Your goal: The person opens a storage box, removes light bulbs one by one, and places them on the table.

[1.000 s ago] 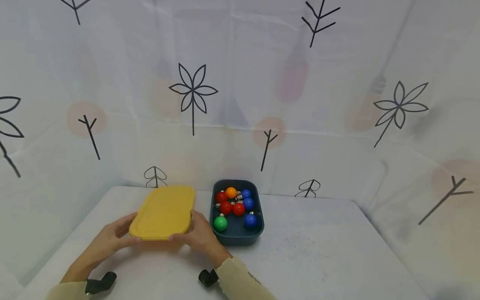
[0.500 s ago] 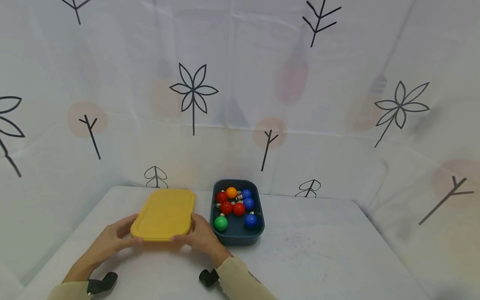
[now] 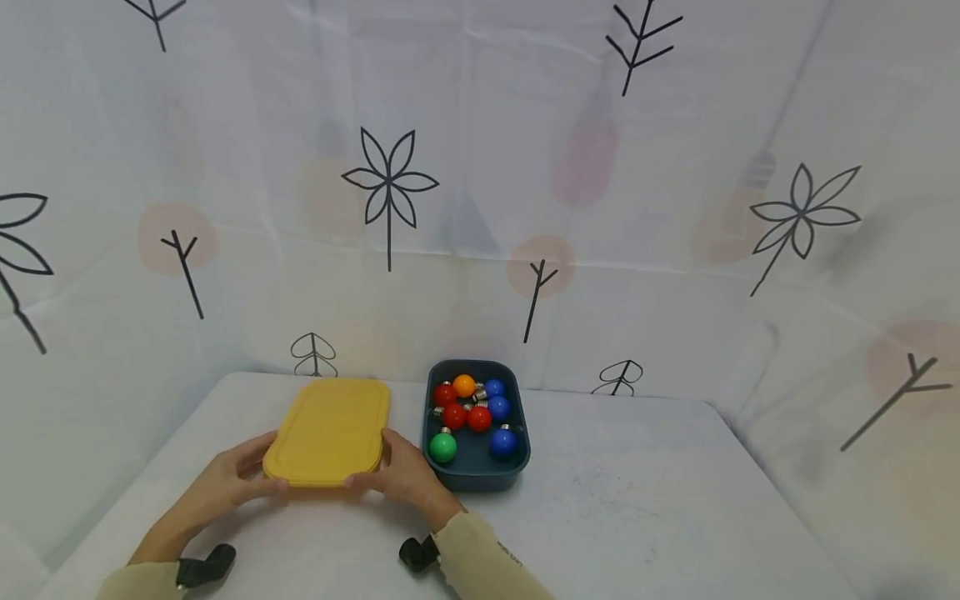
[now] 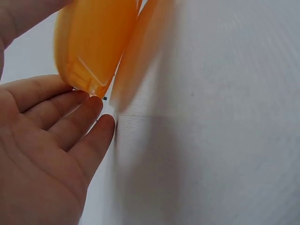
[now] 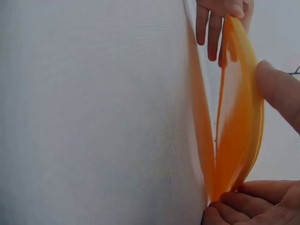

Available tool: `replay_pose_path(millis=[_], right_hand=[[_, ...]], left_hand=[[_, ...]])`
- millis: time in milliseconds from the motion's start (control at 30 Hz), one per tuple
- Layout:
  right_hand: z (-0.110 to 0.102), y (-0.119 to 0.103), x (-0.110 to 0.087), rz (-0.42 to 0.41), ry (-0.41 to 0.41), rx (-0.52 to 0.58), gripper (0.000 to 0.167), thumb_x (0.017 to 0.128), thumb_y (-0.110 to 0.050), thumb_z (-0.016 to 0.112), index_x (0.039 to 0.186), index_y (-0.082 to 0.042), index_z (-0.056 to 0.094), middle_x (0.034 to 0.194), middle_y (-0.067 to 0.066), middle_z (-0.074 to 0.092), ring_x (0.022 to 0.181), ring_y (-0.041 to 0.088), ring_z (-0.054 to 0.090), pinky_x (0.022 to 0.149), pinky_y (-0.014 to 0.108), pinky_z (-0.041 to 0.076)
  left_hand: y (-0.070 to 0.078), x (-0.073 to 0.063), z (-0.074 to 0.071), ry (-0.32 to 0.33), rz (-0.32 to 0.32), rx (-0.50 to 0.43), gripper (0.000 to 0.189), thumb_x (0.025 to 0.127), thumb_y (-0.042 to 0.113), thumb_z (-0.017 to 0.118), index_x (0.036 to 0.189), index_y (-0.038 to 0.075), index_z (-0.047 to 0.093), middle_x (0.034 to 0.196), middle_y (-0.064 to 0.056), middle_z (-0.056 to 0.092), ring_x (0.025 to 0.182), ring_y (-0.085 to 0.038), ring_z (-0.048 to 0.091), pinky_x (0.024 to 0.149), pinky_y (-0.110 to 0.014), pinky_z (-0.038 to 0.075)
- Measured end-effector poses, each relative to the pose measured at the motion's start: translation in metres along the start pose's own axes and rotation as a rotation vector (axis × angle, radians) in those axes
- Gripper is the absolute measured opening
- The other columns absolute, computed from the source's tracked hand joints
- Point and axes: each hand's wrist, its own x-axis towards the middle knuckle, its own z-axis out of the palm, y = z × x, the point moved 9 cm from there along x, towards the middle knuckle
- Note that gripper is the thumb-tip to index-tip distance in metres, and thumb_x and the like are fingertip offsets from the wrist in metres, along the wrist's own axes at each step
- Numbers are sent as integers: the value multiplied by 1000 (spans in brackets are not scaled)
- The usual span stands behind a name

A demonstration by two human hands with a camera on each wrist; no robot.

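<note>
A yellow lidded container (image 3: 330, 433), with see-through orange walls in the wrist views, is between the two hands at the table's left side. My left hand (image 3: 225, 483) holds its near left corner, thumb at the front edge and fingers along the side. At the near right corner my right hand (image 3: 408, 477) grips it, the thumb (image 5: 279, 91) against the yellow top edge and the fingers low at the other side. It lies close over the table; whether its underside touches cannot be told. What is inside does not show.
Just right of the right hand stands a dark blue tray (image 3: 480, 481) with small coloured bulbs, among them a green bulb (image 3: 443, 448) and an orange bulb (image 3: 464, 385). A white patterned cloth (image 3: 465, 208) hangs behind the white table (image 3: 637, 500).
The yellow container has come down slightly and a little toward the person, both hands keeping their hold. The dark blue tray and its bulbs stay as they were.
</note>
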Motion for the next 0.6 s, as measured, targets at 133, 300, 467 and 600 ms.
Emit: replay_pose_path(millis=[133, 300, 467, 600], right_hand=[[1, 2, 0, 6, -10, -26, 96, 66, -45, 86, 145, -15, 41, 144, 1, 46, 128, 22, 44, 109, 47, 36], [0, 3, 0, 7, -9, -49, 95, 67, -46, 84, 145, -15, 41, 145, 1, 44, 131, 23, 41, 110, 48, 34], [0, 3, 0, 0, -7, -49, 95, 67, -46, 84, 145, -15, 41, 145, 1, 44, 131, 23, 41, 110, 49, 34], [1, 2, 0, -2, -11, -40, 94, 68, -48, 83, 145, -15, 41, 145, 1, 45, 130, 23, 42, 110, 48, 35]], left_hand=[[-4, 1, 5, -34, -67, 1, 105, 74, 42, 80, 147, -6, 24, 148, -31, 27, 132, -47, 33, 104, -50, 39], [-3, 0, 6, -42, -68, -9, 106, 73, 41, 81, 147, -6, 23, 148, -32, 25, 132, -48, 32, 104, -49, 39], [-2, 0, 6, -41, -54, -17, 104, 74, 41, 81, 147, -6, 24, 148, -32, 26, 132, -48, 32, 104, -49, 40], [-2, 0, 7, -39, -49, -22, 102, 74, 40, 80, 147, -6, 25, 148, -31, 26, 132, -47, 33, 103, -48, 40]])
